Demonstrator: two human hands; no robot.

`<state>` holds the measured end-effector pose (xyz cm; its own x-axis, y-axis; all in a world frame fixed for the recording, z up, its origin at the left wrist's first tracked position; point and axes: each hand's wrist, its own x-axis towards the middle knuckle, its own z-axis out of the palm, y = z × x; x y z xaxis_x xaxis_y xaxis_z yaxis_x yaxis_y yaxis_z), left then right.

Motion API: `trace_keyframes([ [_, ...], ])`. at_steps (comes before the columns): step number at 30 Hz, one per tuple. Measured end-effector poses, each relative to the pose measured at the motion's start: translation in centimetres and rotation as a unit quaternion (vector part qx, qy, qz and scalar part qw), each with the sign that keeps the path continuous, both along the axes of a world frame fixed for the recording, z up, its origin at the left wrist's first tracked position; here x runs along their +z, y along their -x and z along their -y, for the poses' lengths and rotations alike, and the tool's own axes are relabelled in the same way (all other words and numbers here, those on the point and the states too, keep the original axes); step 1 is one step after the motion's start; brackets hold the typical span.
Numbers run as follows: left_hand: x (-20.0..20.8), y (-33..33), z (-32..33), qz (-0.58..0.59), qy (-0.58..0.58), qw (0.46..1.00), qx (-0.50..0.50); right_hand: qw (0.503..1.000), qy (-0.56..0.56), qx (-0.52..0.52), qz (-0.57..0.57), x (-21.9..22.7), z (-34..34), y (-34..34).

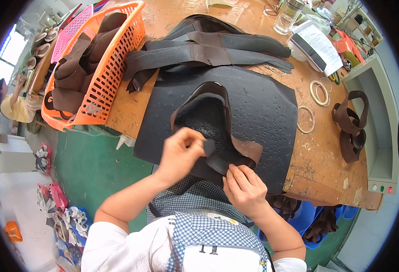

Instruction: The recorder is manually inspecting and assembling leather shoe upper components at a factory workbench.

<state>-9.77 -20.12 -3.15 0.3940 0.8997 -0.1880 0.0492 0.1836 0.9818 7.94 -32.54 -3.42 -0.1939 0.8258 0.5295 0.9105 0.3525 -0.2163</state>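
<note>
A curved leather shoe-upper piece (pixel 247 150), brown on one face and black on the other, stands on edge in a loop on a black pitted mat (pixel 272 118). My left hand (pixel 181 152) is closed in a pinch on a dark end of the piece, close to my body. Slightly to the right, my right hand (pixel 244 185) pinches the near edge of the same piece between thumb and fingers. Past the mat lies a stack of long dark leather strips (pixel 208 54), brown at their middles.
An orange basket (pixel 104 86) of brown leather pieces stands at the left. To the right are cream rings (pixel 305 119), looped brown leather pieces (pixel 351 124) and a grey machine housing (pixel 376 118). A glass jar (pixel 288 18) and papers sit at the far right. Another person (pixel 18 102) is at far left.
</note>
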Motion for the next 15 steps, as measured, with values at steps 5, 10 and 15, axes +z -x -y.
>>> trace_keyframes([
  [5,-0.1,1.8,1.1,-0.028,-0.127,0.991,0.034,0.998,0.053,-0.023,-0.002,0.8,-0.5,0.2],
  [10,-1.0,2.2,2.2,-0.134,-0.264,0.955,0.021,0.999,0.028,-0.011,0.033,0.6,-1.2,-1.0],
  [15,1.6,1.8,2.5,-0.08,-0.227,0.967,-0.086,0.998,0.068,-0.007,-0.006,1.5,-1.8,-0.3],
])
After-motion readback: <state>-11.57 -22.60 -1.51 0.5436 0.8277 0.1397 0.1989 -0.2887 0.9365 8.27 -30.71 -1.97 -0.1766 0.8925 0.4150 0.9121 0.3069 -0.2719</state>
